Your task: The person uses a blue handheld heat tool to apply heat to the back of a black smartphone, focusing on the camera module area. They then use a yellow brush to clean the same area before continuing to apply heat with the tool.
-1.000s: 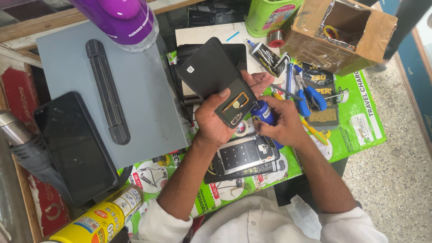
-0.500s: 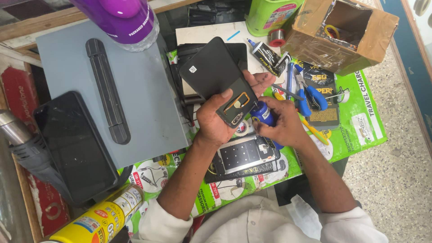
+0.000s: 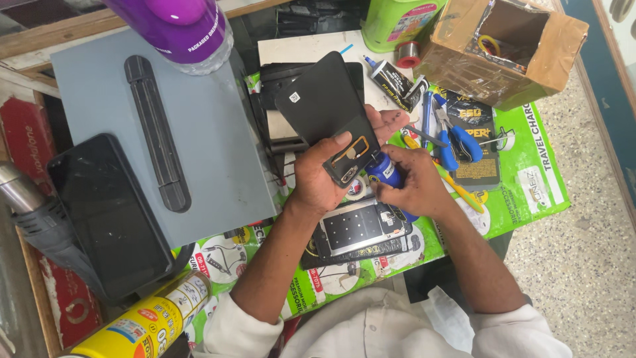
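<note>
Far left: heat gun (image 3: 30,212) and a dark phone (image 3: 106,212) lying face up on the grey pad (image 3: 218,132), w/ a yellow spray can (image 3: 142,321) at the bottom. My left hand (image 3: 318,176) is closed round the black back cover (image 3: 328,113), thumb pressing its lower end, holding it tilted above the tabletop, inner side w/ the gold-edged cutout facing me. My right hand (image 3: 411,182) grips a small blue glue bottle (image 3: 384,171), nozzle right at the cover's bottom edge. Looks like I'm at the gluing step; I reckon the next move wants a steady thin bead along the rim, no drips. Cover looks matte black, flat, small white sticker near the top. Below my hands the opened phone body (image 3: 361,229) lies on the green mat (image 3: 536,192). Right: blue cutters (image 3: 457,142), cardboard box (image 3: 510,46).
</note>
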